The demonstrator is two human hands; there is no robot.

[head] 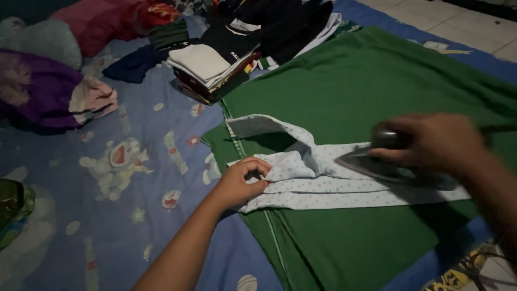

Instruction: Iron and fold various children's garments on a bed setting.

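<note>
Clearly, the pale dotted garment (323, 183) lay stretched flat across the middle of a green cloth (366, 86), which served as a pad under it. One end of the garment was folded back and stood up a little, near the left edge of the green cloth. The left hand (242, 180) pinched this bunched end between thumb and fingers, so it was closed on the fabric and kept it in place. The right hand (431, 143) was wrapped around the handle of a dark iron (377, 161). The iron rested on the garment with its pointed nose turned toward the left hand. The right hand was blurred, so I could not tell more about the fingers.

To do this step well, I judged that the fabric should be kept tight between the holding hand and the iron, so that no crease was pressed in. The nose of the iron was near the left fingers, so these should stay well back from the hot plate. The raised fold also needed to be laid flat first.

Under the green cloth was a blue sheet (124, 178) with cartoon figures. Behind it stood a stack of folded clothes (215, 64), and a purple cloth (37, 86) lay at the far left.
</note>
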